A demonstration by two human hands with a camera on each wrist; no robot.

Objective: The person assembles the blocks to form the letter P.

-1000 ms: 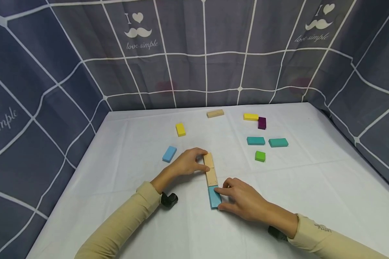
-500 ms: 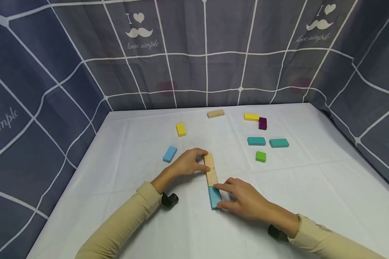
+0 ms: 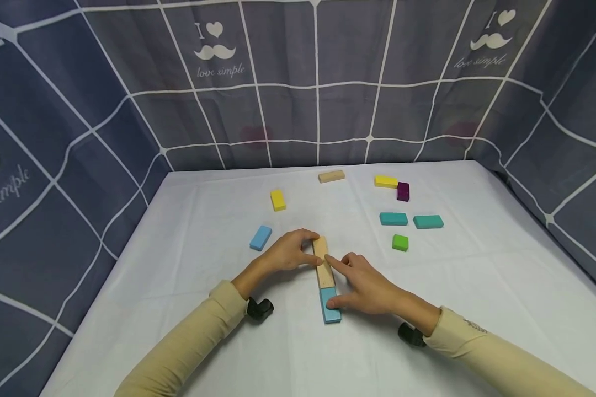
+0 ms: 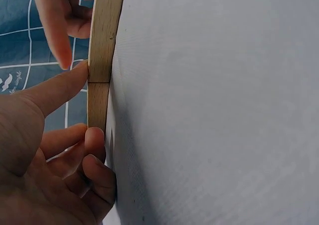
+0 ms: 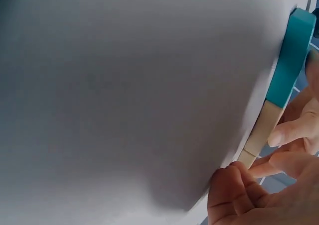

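From the head view, the right hand (image 3: 365, 284) has slid up the row since a moment ago; its pointing finger, which lay on the blue block (image 3: 330, 305), now rests on the near wooden block (image 3: 325, 272), close to the seam with the far wooden block (image 3: 320, 246); its thumb touches the blue block's side, so the hand is spread along the row, which looks like it is being pushed straight; the left hand (image 3: 289, 252) has stayed put, its fingers curled on the far wooden block; the three blocks lie end to end in a line, in the middle of the white table (image 3: 477, 286), with two pale wooden ones far and one blue one near; loose blocks lie well apart, such as a green block (image 3: 399, 242) and a purple block (image 3: 403, 191). In the left wrist view, the left thumb tip touches the seam between the two wooden blocks (image 4: 102, 60), and curled fingers press the nearer end. In the right wrist view, the blue block (image 5: 290, 56) meets a wooden block (image 5: 264, 127), with fingertips at the row's side.
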